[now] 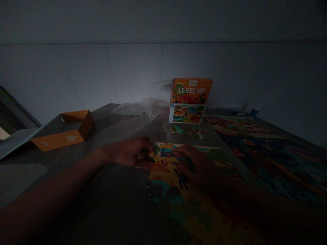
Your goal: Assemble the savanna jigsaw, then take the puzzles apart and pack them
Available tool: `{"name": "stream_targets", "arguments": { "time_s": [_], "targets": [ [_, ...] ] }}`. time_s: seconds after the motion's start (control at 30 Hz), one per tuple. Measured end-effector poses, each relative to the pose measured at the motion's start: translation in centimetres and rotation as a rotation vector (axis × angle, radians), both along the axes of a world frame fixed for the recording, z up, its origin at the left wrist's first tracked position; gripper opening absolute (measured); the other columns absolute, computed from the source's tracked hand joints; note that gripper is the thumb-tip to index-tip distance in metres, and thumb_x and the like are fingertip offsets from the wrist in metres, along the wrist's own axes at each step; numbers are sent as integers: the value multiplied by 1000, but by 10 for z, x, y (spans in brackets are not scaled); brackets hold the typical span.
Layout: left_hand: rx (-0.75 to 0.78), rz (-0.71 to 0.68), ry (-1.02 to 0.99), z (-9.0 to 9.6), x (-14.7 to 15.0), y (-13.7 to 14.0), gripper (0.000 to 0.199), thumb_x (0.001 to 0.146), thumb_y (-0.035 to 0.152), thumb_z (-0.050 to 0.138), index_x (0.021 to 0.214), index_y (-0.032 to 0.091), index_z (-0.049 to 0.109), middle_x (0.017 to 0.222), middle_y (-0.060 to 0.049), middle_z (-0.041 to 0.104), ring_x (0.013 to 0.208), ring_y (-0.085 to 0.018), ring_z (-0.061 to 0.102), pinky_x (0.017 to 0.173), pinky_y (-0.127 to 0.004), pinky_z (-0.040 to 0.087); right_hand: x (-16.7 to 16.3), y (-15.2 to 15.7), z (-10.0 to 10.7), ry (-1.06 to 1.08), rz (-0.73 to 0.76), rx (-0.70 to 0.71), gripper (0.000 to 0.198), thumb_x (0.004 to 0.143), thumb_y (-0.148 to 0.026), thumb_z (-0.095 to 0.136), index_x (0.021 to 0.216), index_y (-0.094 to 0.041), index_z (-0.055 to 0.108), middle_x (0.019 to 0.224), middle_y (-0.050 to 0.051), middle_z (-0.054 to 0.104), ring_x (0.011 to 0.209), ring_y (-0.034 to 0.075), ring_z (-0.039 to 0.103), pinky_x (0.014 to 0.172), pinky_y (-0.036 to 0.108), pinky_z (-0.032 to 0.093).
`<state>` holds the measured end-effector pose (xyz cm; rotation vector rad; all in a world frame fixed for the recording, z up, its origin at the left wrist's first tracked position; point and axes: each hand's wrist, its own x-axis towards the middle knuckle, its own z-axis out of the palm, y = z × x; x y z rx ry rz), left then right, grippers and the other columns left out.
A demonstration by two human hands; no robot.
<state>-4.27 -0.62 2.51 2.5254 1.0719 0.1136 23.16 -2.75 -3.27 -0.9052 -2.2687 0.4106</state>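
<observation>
A partly joined jigsaw puzzle [159,175] with animal pictures lies on the dark table in front of me. At its upper left edge, my left hand [131,152] is closed, thumb and fingers curled round a dark, patterned puzzle piece [144,155]. My right hand [195,163] rests over the puzzle's upper middle. Its index finger touches the puzzle near a blue-and-yellow piece [166,149], and the thumb is apart below it. The right palm and forearm hide part of the puzzle. Dim light blurs small details.
Several loose puzzle pieces [177,129] lie beyond the puzzle, before an upright "LEVEL UP!" box [192,93] with a picture card [187,114]. An orange open box [62,140] stands left. Clear plastic wrap [143,107] lies behind; another colourful puzzle [268,154] covers the right side.
</observation>
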Motion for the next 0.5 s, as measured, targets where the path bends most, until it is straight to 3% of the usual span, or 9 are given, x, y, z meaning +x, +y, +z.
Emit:
{"name": "stream_targets", "arguments": {
  "time_s": [0.5],
  "targets": [
    [-36,10,-11,0,1,-1,32,72,37,74,94,18,60,97,-3,55,80,-17,57,69,-26,45,1,-1,1,-13,53,4,35,80,-10,55,114,-18,59,108,10,62,101,23,59,87,39,48]
  ]
}}
